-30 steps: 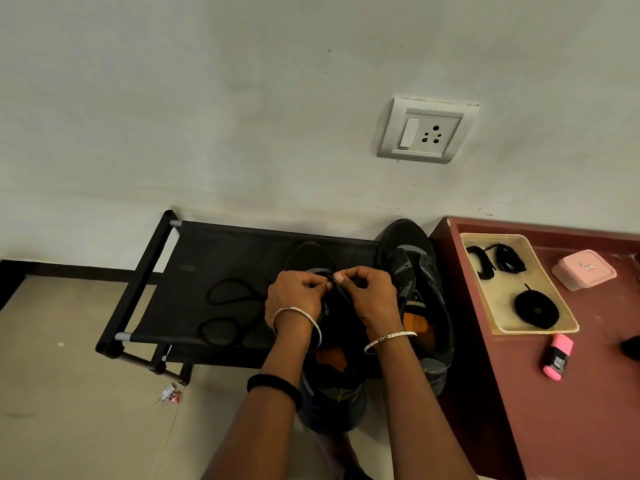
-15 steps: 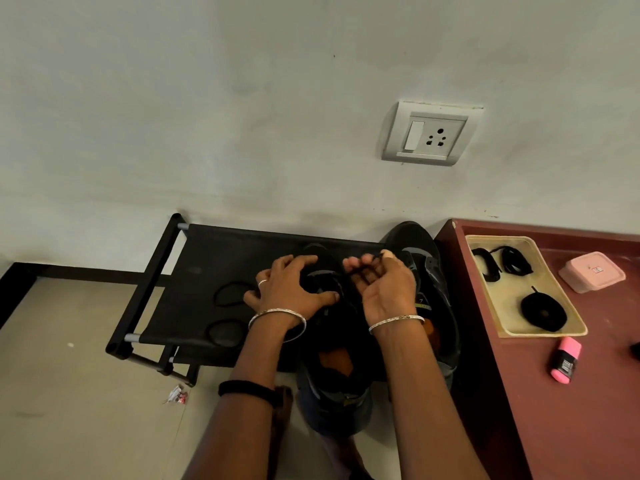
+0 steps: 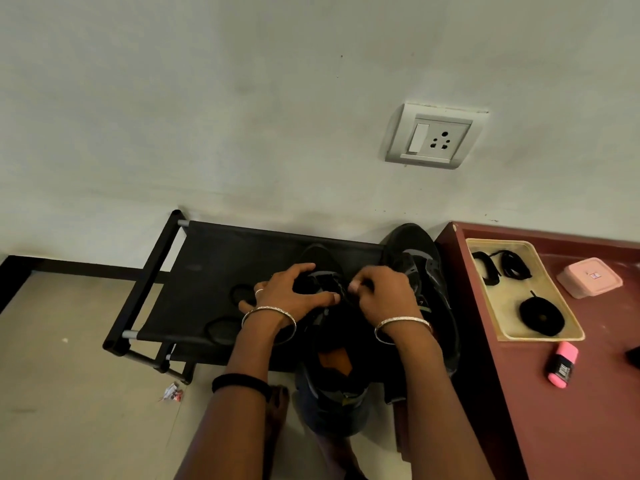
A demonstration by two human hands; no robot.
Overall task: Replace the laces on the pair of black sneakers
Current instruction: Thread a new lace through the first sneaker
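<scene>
Threading appeared to be the step in hand: the left hand (image 3: 294, 294) grasped the near sneaker (image 3: 332, 396) at the front right edge of the rack (image 3: 214, 258), while the right hand (image 3: 384, 296) pinched a lace (image 3: 341, 289) at the eyelets (too dark to see which one). The second sneaker (image 3: 424, 268) stood at the rack's right end, beside the desk (image 3: 588, 427). Next, I judged, the lace tip needed a careful push through one hole.

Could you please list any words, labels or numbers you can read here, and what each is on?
Highlighter: white print on its black label, too blurred to read.
Box: a small mark on the lid, too small to read.
Wrapper on the floor: print unreadable.
No other text shows.
</scene>
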